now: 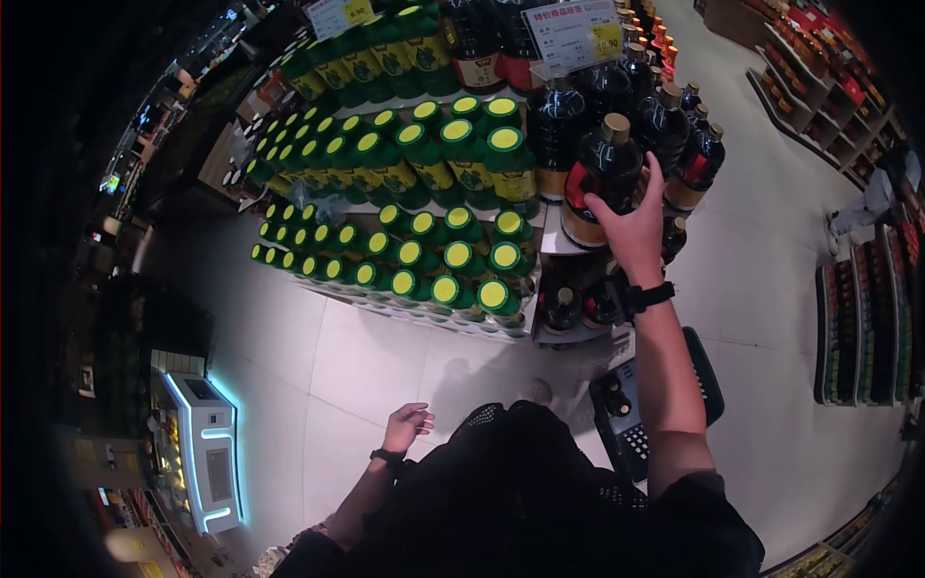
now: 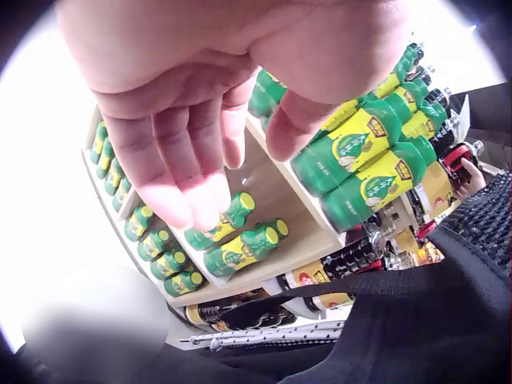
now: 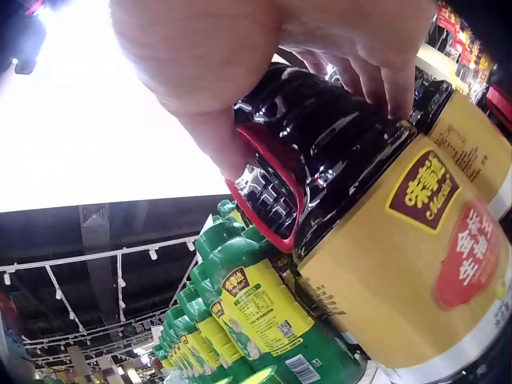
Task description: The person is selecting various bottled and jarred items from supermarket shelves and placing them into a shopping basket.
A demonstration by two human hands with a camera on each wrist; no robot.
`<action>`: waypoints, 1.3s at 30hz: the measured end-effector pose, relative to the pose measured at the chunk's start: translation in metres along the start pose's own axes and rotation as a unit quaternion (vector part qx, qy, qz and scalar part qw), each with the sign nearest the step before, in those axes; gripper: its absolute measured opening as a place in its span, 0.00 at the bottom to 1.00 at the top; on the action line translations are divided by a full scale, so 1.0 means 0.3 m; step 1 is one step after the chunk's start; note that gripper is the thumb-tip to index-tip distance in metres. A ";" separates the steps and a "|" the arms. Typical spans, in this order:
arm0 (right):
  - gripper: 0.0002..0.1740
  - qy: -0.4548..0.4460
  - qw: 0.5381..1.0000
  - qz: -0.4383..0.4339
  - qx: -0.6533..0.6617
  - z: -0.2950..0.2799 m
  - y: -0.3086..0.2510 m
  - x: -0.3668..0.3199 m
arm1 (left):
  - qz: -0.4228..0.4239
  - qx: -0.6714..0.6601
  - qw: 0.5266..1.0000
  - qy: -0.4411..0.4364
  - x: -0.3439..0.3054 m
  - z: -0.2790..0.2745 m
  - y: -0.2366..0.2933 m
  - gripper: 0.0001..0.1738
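My right hand (image 1: pixel 636 229) grips a large dark soy sauce bottle (image 1: pixel 604 166) at the front corner of the shelf display. In the right wrist view the thumb lies at its red handle (image 3: pixel 294 210), while the fingers reach across the far side. A tan label with red print wraps the lower body of the bottle; its cap is gold. Low over the floor, my left hand (image 1: pixel 409 424) hangs with loosely bent fingers and holds nothing. Green bottles with yellow labels (image 2: pixel 352 148) appear beyond it in the left wrist view.
Rows of green bottles with yellow caps (image 1: pixel 458 255) fill the tiers left of the soy sauce. Price signs (image 1: pixel 573 39) stand above. A basket (image 1: pixel 708 376) with dark bottles is by my right leg. More shelves (image 1: pixel 858 318) and a person's legs (image 1: pixel 862 202) are at right.
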State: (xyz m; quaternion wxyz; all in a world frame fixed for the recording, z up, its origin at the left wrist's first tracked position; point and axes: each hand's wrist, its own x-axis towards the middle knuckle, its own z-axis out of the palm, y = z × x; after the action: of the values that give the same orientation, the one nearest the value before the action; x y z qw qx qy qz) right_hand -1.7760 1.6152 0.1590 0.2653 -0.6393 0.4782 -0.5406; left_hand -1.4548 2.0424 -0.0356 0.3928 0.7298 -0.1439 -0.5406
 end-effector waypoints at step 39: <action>0.20 -0.033 0.800 0.198 0.565 -0.283 -0.393 -1.105 | -0.007 -0.261 0.734 -0.628 -0.382 0.177 0.208 0.49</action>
State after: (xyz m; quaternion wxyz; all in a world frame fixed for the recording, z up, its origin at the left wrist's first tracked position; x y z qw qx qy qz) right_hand -1.8040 1.9754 0.1381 0.6964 -0.2849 0.1952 -0.6291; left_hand -1.5323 2.0523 0.0817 0.3841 0.0946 -0.2060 -0.8950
